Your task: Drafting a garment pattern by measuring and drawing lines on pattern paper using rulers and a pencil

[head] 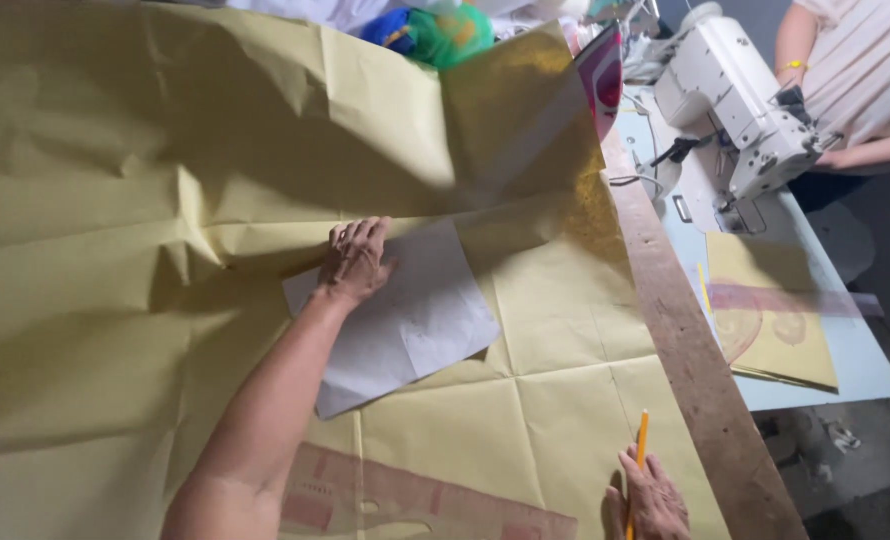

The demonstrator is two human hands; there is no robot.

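On the yellow paper [525, 420], the left hand [353, 262] presses flat on a white sheet [415, 320]; the right hand [650, 500] grips a pencil [639, 450].

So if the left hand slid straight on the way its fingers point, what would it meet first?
Probably the raised fold of yellow paper just beyond the fingertips of the left hand, which lies flat on the white sheet; depth is unclear.

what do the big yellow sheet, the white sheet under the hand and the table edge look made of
Big yellow sheet: likely paper, matte, holding sharp fold creases and crumples.
White sheet under the left hand: thin paper, slightly see-through, creased.
Table edge: seemingly bare wood, brown, rough and unvarnished.
Pencil in the right hand: probably painted wood, yellow.
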